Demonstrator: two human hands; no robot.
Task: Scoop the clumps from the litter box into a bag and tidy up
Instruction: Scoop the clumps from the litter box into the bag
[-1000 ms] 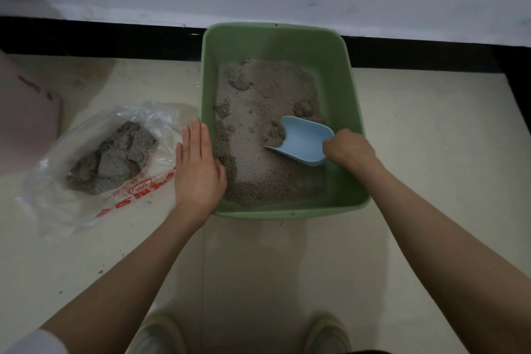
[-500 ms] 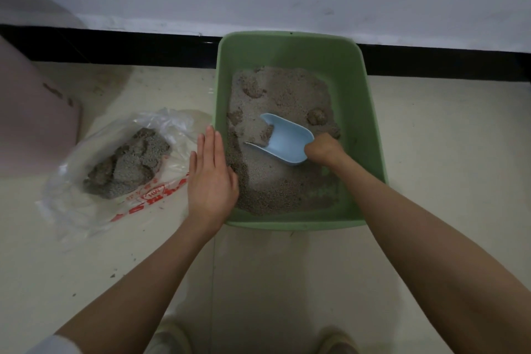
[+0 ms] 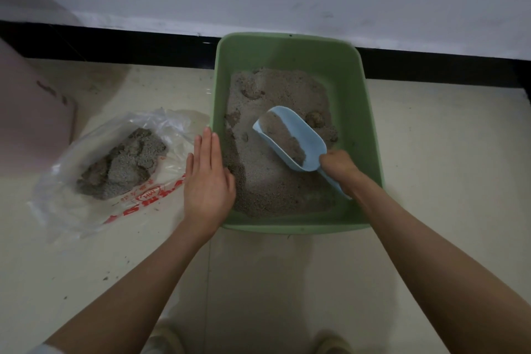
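A green litter box point(image 3: 370, 129) sits on the floor against the wall, filled with grey-brown litter point(image 3: 258, 181) and a few clumps point(image 3: 316, 119). My right hand point(image 3: 339, 168) grips the handle of a light blue scoop point(image 3: 309, 141), which is tilted up above the litter with litter and a clump inside. My left hand point(image 3: 208, 181) lies flat with straight fingers on the box's left rim. To the left, a clear plastic bag point(image 3: 86, 210) with red print lies on the floor holding a pile of dark clumps point(image 3: 123, 165).
A pink object point(image 3: 31, 123) stands at the far left beside the bag. A black baseboard point(image 3: 115, 43) runs under the white wall behind the box. Pale floor tiles point(image 3: 445, 167) extend right of the box. My feet point(image 3: 166, 339) show at the bottom edge.
The scoop pushed left through the litter, then lifted and tipped back with a load inside. My left hand stayed on the box's left rim.
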